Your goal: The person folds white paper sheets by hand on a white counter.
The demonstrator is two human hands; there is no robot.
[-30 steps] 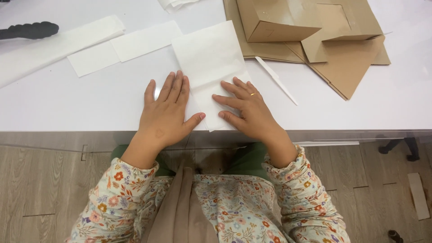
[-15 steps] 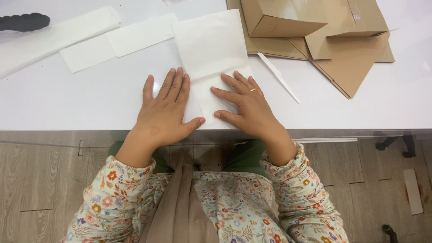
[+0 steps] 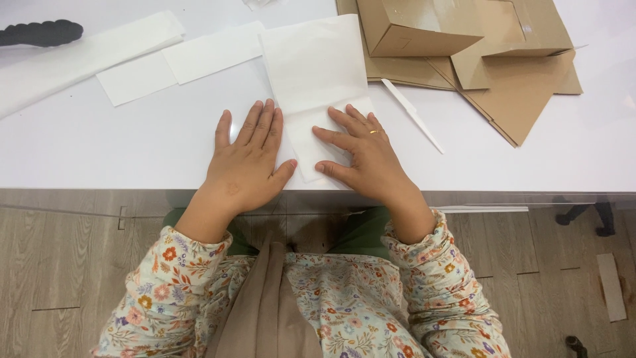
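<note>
A single head-worn camera looks almost straight down from above the person, near enough that the near edge of the white table crosses mid-frame. The upper half shows the table top, the lower half the person's own floral sleeves, lap and the wooden floor.

The scene is brightly and evenly lit from overhead. The white tabletop is close to overexposed, so the white paper sheet shows against it only by faint edge shading. Shadows are soft and short: a thin grey one lies under the left hand and the right hand, and a darker one under the brown cardboard box. The glossy tabletop edge carries a dull reflection. Focus is sharp across the frame, without motion blur. Straight lines bend slightly near the borders.
</note>
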